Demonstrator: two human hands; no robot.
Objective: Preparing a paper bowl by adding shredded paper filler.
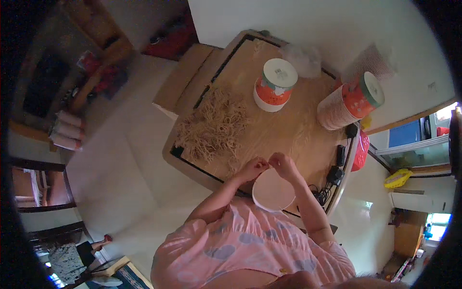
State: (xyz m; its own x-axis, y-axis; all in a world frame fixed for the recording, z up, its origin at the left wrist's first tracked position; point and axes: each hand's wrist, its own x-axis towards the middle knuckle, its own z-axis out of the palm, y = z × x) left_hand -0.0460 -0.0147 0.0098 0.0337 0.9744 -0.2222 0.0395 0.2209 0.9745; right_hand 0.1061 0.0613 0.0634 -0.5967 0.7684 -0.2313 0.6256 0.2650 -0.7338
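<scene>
A round white paper bucket (273, 191) rests against my body at the near edge of the table, its wide opening facing up. At its far rim my left hand (254, 168) has its fingers pinched together. Close beside it, my right hand (283, 165) also pinches at the rim. Whatever sits between the fingertips is too small to make out. Beyond my left hand lies a loose, tangled heap of tan cords (216, 123). Farther back, an orange, green and white paper bucket (273, 91) stands upside down on the table.
On the wooden table (298, 132), a tilted stack of nested paper buckets (349, 102) leans at the right, with a clear plastic bag (302, 60) at the back. Black power adapters (335, 175) and cables line the right edge. A cardboard box (185, 77) adjoins the far left side.
</scene>
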